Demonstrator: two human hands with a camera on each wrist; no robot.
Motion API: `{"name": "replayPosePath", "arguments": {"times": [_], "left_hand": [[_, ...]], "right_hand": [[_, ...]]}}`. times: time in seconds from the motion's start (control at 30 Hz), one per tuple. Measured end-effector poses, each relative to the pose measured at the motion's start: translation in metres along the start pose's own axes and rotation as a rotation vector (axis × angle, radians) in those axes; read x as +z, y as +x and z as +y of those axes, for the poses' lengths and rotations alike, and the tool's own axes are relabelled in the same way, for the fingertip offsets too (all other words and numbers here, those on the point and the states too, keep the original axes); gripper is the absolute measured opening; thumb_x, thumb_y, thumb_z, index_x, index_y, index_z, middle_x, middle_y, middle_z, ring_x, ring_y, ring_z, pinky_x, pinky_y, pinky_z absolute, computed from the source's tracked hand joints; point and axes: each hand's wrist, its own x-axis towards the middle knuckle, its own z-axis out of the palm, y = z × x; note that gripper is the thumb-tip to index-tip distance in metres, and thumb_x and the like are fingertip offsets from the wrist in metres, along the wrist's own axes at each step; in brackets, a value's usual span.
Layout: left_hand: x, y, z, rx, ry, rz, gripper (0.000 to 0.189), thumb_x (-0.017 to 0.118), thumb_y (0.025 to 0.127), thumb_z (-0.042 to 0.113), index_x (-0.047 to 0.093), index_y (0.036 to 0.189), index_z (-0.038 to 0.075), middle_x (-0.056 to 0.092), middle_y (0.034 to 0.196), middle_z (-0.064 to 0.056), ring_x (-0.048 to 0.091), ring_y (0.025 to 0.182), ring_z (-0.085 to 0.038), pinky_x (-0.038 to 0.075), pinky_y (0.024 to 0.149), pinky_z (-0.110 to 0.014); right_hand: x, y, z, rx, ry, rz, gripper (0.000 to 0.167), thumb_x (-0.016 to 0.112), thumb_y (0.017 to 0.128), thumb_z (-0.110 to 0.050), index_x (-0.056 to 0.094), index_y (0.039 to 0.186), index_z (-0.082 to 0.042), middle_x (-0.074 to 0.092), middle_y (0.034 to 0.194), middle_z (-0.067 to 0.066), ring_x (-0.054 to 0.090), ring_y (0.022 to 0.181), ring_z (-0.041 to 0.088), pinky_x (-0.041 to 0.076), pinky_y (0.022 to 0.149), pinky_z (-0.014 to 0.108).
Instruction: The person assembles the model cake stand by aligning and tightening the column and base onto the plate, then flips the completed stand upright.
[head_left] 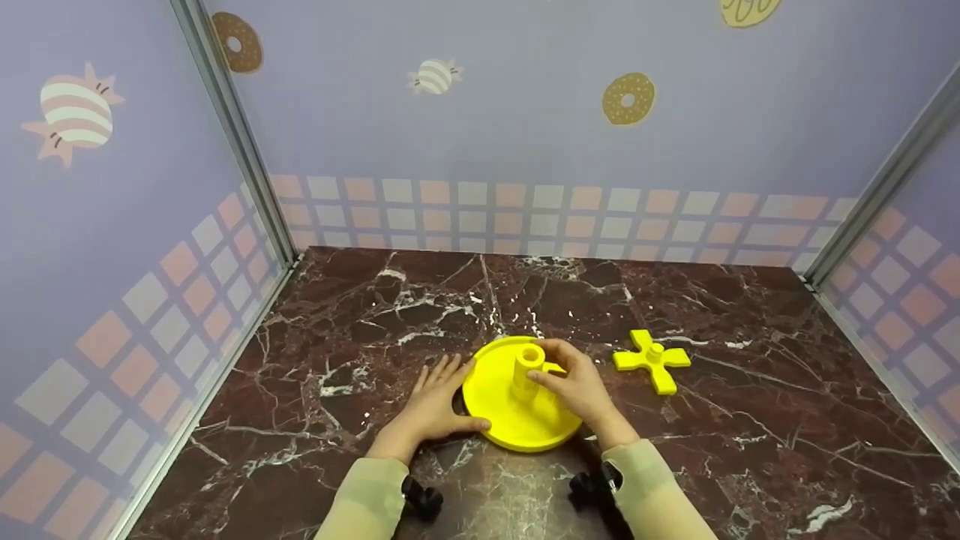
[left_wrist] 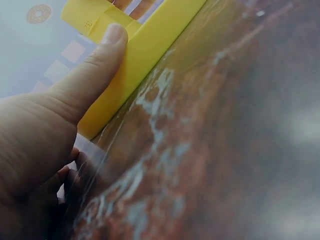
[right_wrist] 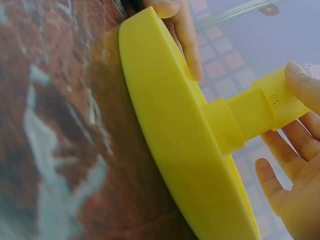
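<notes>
A round yellow plastic base (head_left: 517, 427) with a low raised rim lies on the table. From its middle rises a yellow tube (head_left: 529, 367) with a hollow top and small embossed digits, its lower end meeting the base. My right hand (head_left: 581, 384) pinches the tube's upper part between thumb and fingers. A small yellow tab shows beside it, partly hidden by this hand. My left hand (head_left: 431, 405) rests against the base's left rim, fingers spread and thumb (left_wrist: 95, 70) lying straight on the edge. Right of both hands, a yellow cross-shaped piece (head_left: 652, 361) with a central peg lies apart, untouched.
Dark red marble-patterned table (head_left: 337, 300) carries everything. Lilac walls with sweets and checks enclose it at the back (head_left: 525, 135), left and right, with metal posts (head_left: 240, 142) at the corners. White specks dot the surface behind the base. Black wrist mounts (head_left: 424, 501) sit beneath both sleeves.
</notes>
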Motion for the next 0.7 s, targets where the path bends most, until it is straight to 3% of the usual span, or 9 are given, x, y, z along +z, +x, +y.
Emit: {"name": "replayPosePath", "arguments": {"times": [0.13, 0.37, 0.5, 0.7], "left_hand": [[0.0, 0.0, 0.0, -0.001, -0.005, -0.005, 0.115, 0.08, 0.076, 0.068, 0.026, 0.165, 0.02, 0.018, 0.172, -0.017, 0.01, 0.161, -0.039, 0.0, 0.131, -0.061], [-0.001, 0.0, 0.0, -0.005, -0.005, -0.006, 0.115, 0.08, 0.076, 0.067, 0.025, 0.165, 0.021, 0.018, 0.172, -0.017, 0.01, 0.162, -0.038, -0.001, 0.132, -0.06], [-0.001, 0.0, 0.0, -0.003, -0.002, -0.007, 0.115, 0.08, 0.076, 0.067, 0.025, 0.165, 0.02, 0.018, 0.172, -0.017, 0.01, 0.161, -0.039, 0.0, 0.131, -0.06], [-0.001, 0.0, -0.001, 0.003, -0.006, -0.008, 0.115, 0.08, 0.076, 0.067, 0.025, 0.165, 0.019, 0.019, 0.172, -0.018, 0.01, 0.161, -0.039, 0.0, 0.131, -0.061]], "right_hand": [[-0.006, -0.001, -0.001, 0.011, 0.0, -0.021, 0.046, 0.077, 0.092, -0.008, 0.063, 0.134, 0.002, 0.069, 0.13, 0.021, 0.065, 0.123, 0.036, 0.055, 0.108, 0.049], [-0.026, -0.004, 0.0, 0.024, 0.049, -0.02, 0.042, 0.072, 0.096, -0.008, 0.062, 0.134, 0.004, 0.066, 0.135, 0.023, 0.065, 0.124, 0.038, 0.057, 0.101, 0.027], [-0.046, -0.009, 0.003, 0.017, 0.059, 0.064, 0.04, 0.071, 0.094, 0.0, 0.062, 0.132, 0.007, 0.066, 0.132, 0.027, 0.067, 0.121, 0.035, 0.057, 0.095, 0.019], [-0.081, -0.022, 0.009, 0.055, 0.012, 0.256, 0.043, 0.074, 0.091, 0.003, 0.061, 0.131, 0.012, 0.066, 0.13, 0.031, 0.069, 0.105, 0.005, 0.057, 0.089, 0.014]]}}
